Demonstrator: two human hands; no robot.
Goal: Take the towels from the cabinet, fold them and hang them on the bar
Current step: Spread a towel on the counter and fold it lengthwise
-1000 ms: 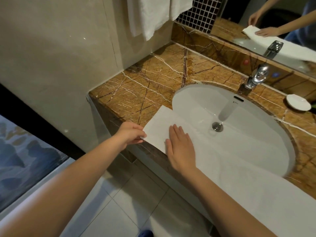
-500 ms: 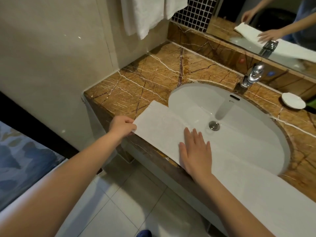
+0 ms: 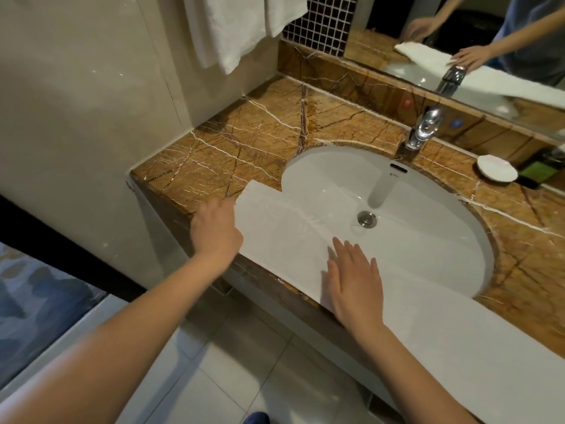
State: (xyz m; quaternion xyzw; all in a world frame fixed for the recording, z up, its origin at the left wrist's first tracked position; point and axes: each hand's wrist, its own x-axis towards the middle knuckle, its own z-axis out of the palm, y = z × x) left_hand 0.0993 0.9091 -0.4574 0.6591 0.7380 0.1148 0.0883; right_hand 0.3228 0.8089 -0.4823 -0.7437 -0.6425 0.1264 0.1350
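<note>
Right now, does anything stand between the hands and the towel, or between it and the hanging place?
No. The left hand holds the towel, the right hand lies flat on it. Toward the hung towels only bare counter shows; the bar is out of view.

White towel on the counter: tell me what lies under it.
The white towel lies across the front edge of the marble countertop and the near side of the sink basin. The rim beneath is covered.

The left hand (image 3: 215,232) and right hand (image 3: 354,280) extended from bare forearms. At six o'clock showed a rounded blue shoe toe (image 3: 256,418); the mirror (image 3: 458,26) at one o'clock reflected a blue top (image 3: 533,65).
</note>
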